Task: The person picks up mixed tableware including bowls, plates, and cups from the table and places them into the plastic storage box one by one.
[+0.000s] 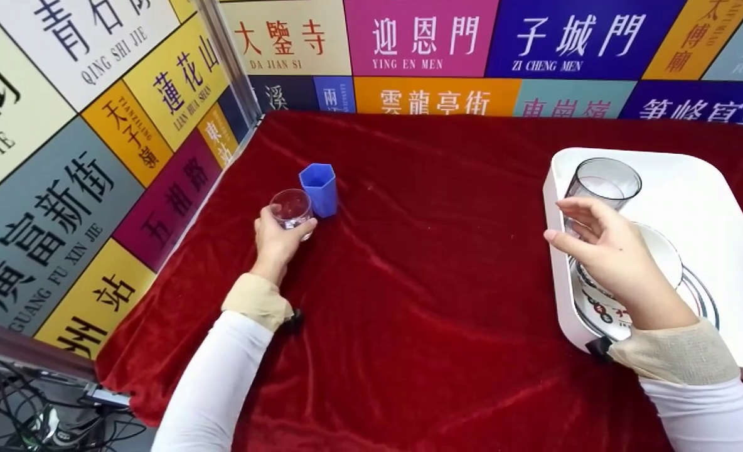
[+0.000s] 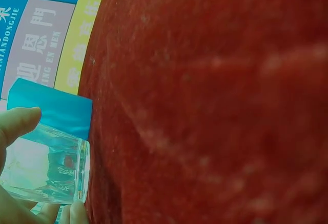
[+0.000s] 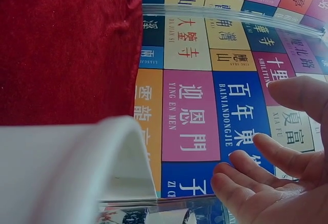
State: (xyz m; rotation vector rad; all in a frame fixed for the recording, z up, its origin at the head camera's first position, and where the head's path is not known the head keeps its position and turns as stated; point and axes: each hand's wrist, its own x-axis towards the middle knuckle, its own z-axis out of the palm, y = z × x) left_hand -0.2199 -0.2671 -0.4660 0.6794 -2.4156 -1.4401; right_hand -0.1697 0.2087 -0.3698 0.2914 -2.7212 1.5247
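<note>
On the left part of the table my left hand [image 1: 273, 243] grips a clear drinking glass [image 1: 292, 212], thumb on one side and fingers on the other. Right beside that glass stands a blue six-sided cup [image 1: 321, 191]; the left wrist view shows the clear glass [image 2: 56, 170] in front of the blue cup [image 2: 56, 108]. Over the white tray [image 1: 723, 207] hovers my right hand [image 1: 619, 254], fingers loosely bent, nothing between them in the right wrist view. A grey-tinted glass [image 1: 607, 179] stands in the tray just beyond its fingers. Beneath this hand, partly hidden, is a white bowl [image 1: 666, 251].
Under the bowl, rimmed plates [image 1: 705, 292] show in the tray. A wrinkled red velvet cloth [image 1: 422, 282] covers the table. Panels with place names [image 1: 422, 37] rise behind and along the left side. Cables [image 1: 7, 402] lie beyond the table's lower left edge.
</note>
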